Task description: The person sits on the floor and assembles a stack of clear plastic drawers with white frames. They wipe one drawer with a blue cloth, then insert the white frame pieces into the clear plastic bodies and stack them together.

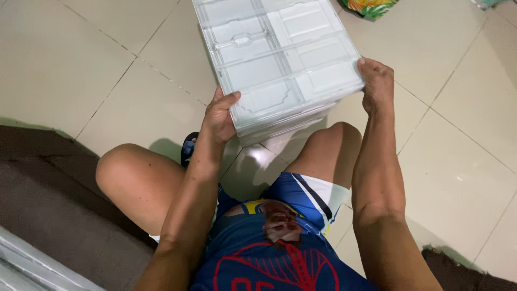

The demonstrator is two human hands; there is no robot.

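Left fingers: the thumb lies flat on top of the clear plastic box (280,59), at its near left corner. The other fingers go under the box and I cannot see them.
Left hand: the left hand (219,118) holds the near left corner of the box tight.
Right fingers: they bend over the near right corner of the box and press on its edge.
Right hand: the right hand (376,83) holds the near right corner of the box. The arm goes straight down to the person.
Box: it is see-through and pale, with flat panels and little ridges on top. Its top looks split into boxy parts. One part has a small curved bump like a handle. The box is up between both hands, over the floor (81,64) and just past the knees. Its far end goes out of the top of the picture.
Person: the person sits low with both knees bent and spread. They wear a blue shirt (269,264) with red lines and blue and white shorts.
Floor: it has big pale shiny tiles with thin lines between them.
Sandal: a dark sandal (188,146) peeks out under the left hand, on the floor.
Mat: a brown mat (48,188) lies at the left edge of the floor, beside the left knee.
Far corner: a bright thing with green and orange colours (371,7) sits at the top edge of the floor.
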